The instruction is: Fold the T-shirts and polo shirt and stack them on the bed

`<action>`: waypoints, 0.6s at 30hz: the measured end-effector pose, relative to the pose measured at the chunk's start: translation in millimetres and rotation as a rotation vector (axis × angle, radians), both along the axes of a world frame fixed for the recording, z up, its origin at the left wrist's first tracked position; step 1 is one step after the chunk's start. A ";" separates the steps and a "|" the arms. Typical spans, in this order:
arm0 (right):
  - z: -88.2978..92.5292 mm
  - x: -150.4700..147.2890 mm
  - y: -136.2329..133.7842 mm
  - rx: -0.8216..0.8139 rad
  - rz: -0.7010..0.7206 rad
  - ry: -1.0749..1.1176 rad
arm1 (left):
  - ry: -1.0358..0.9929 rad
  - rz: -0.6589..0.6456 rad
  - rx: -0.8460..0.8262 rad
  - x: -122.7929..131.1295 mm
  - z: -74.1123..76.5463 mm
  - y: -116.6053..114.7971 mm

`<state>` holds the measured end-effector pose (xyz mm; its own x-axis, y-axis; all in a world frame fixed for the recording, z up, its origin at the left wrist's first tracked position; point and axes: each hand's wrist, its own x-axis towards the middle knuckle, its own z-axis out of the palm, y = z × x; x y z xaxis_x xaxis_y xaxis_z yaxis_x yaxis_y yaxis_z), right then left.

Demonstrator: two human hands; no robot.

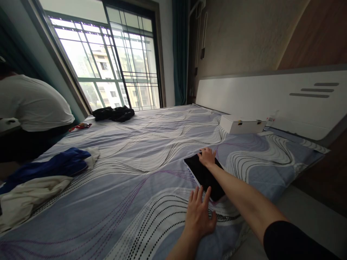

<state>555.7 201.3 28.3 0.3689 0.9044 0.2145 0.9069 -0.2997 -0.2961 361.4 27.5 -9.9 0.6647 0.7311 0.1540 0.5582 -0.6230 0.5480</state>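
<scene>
Both hands (199, 213) flat on black tablet (203, 175) (thin, glossy), patterned bedsheet (135, 173)

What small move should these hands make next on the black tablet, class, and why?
Probably curl the left hand under the tablet at its near edge: it lies flat on the bedsheet, the right hand rests open on its far end, and neither grips it.
</scene>
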 end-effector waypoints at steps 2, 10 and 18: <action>-6.1 -19.2 -2.7 0.009 0.178 -0.008 | 0.003 0.000 0.006 0.8 -1.4 0.2; -10.1 -67.2 4.4 -0.353 0.362 0.029 | 0.064 0.031 0.073 6.4 0.6 1.4; 10.5 -25.9 -49.7 -0.264 0.002 0.105 | 0.088 0.030 0.100 7.7 2.0 3.3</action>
